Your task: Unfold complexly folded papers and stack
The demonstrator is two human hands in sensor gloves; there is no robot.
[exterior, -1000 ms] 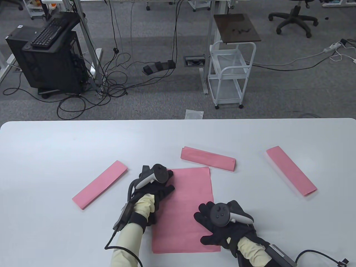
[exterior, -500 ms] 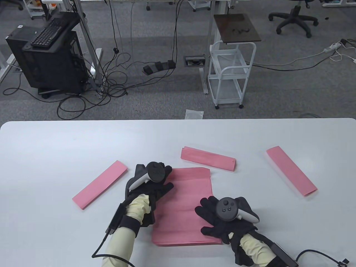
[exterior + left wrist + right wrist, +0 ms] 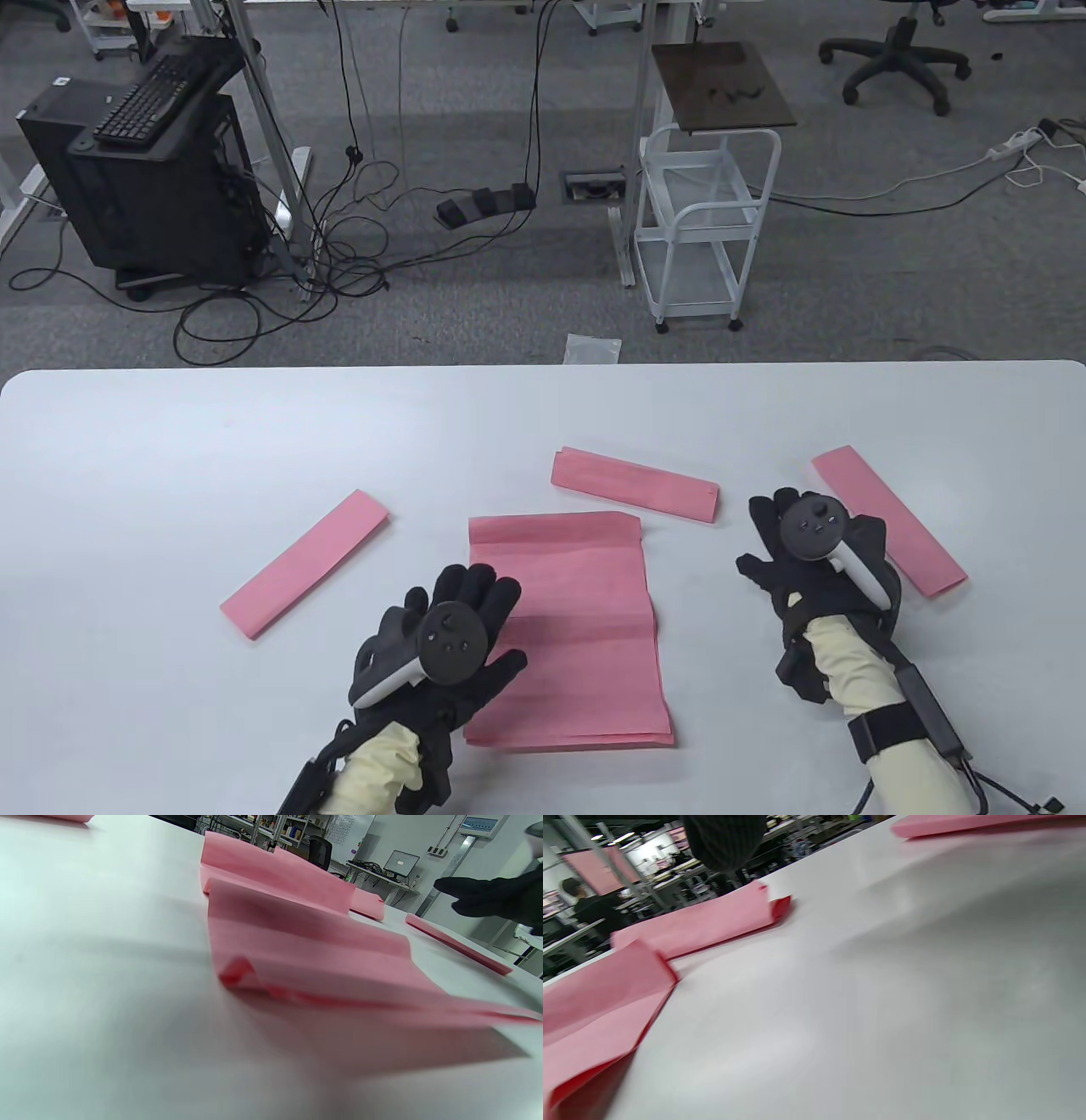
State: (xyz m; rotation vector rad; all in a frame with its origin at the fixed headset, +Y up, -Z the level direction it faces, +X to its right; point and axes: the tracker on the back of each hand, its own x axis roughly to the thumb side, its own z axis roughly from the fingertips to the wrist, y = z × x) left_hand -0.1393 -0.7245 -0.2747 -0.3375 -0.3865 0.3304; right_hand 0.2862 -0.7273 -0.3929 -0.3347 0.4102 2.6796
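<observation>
Neither hand is gripping anything right now: the black-gloved left hand (image 3: 454, 637) has its fingers spread flat over the near-left part of the big unfolded pink paper sheet (image 3: 577, 628), looks like it's resting on it but contact is hard to call, and the black-gloved right hand (image 3: 810, 552) sits open with fingers splayed over bare white table (image 3: 170, 441), just beside the right-hand folded pink paper strip (image 3: 889, 522) and not holding it. That open sheet is a creased rectangle with its long axis running away from the person, and the wrist view shows it rippling up off the table along the fold lines (image 3: 305, 955). Left of it lies a flat folded pink strip (image 3: 305, 564) angled up toward the right. Farther back, just past the sheet's far edge, a third puffier folded pink strip (image 3: 635, 484) lies roughly crosswise. All thin matte paper.
</observation>
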